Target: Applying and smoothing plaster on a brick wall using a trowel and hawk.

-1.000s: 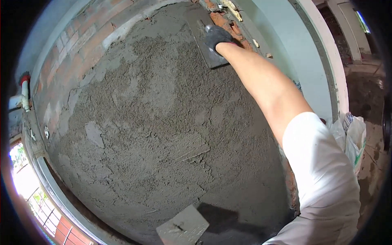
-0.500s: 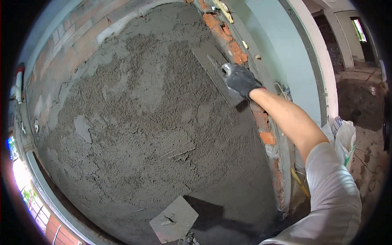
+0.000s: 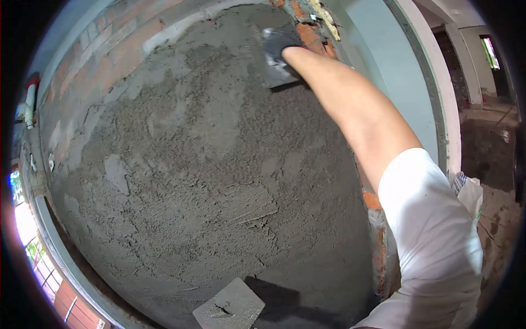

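My right hand [image 3: 278, 45], in a dark grey glove smeared with mortar, is closed round the handle of a plastering trowel [image 3: 282, 75]. The long flat blade lies against the upper right of the wet grey mortar wall [image 3: 213, 142], beside its exposed-brick edge; hand and forearm hide much of the blade. At the bottom middle, a second trowel [image 3: 229, 308] shows its flat, angular blade with a little mortar on it, casting a dark shadow on the wall. Its handle falls outside the picture, and my left hand is out of view.
Bare bricks [image 3: 311, 38] run down the wall's right edge, next to a pale blue wall [image 3: 405, 82]. White sacks [image 3: 470, 194] stand on the floor at right. At left are a white pipe [image 3: 30, 107] and a barred window [image 3: 46, 268]. Unplastered brickwork [image 3: 98, 66] shows at upper left.
My right hand has moved up and slightly left along the wall with the plastering trowel. The lower trowel has shifted slightly down and left; the gloved fingers at its handle have left the picture.
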Tool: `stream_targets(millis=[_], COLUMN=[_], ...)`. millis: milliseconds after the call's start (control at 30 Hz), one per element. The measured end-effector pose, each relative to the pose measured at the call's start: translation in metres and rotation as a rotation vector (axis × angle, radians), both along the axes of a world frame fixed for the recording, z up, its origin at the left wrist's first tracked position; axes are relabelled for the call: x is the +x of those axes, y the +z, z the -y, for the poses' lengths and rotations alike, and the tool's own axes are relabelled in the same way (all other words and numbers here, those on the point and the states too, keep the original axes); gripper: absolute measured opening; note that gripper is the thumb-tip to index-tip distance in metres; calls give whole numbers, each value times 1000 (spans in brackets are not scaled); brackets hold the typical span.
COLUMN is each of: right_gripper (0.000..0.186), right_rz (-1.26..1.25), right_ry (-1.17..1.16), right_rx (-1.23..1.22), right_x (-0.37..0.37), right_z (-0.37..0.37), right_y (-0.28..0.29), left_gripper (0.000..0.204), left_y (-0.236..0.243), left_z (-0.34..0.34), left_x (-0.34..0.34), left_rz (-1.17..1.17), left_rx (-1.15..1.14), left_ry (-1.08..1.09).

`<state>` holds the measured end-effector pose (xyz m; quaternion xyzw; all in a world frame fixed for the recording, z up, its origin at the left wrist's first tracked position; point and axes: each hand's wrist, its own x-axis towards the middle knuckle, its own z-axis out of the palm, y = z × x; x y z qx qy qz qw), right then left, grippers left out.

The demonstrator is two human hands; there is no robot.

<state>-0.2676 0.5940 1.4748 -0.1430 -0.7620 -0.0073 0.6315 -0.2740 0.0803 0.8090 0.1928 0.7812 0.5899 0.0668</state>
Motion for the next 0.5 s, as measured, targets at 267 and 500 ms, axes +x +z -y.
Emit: stream_targets(millis=[267, 500], right_gripper=[35, 34], right_rz=[51, 74], right_ry=[-22, -157], right_rx=[-4, -24], right_x=[28, 28], right_z=[-9, -49], right_y=[-71, -42], left_gripper=[38, 40], left_y=[5, 12], left_z=[-14, -26], left_x=[4, 16], left_rz=[5, 6], left_rx=[-10, -39], left_ry=[-38, -61])
